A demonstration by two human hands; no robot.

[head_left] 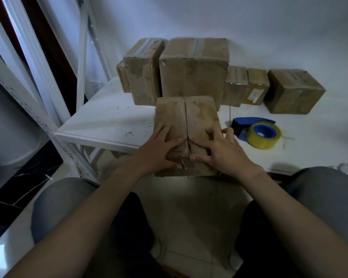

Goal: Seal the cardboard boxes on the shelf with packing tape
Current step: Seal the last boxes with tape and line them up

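Two bare hands press a cardboard box's flaps shut at the shelf's near edge.

The left hand (161,151) and right hand (219,151) lie spread flat on the unsealed box (186,117), probably steadying its centre seam; the tape dispenser (257,132) waits just right, and taped boxes (194,67) line the far wall.

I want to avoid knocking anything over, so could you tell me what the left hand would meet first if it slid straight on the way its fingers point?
Probably nothing at once: the left hand would run along the top of the front box, then likely reach the large box behind, though depth is unclear.
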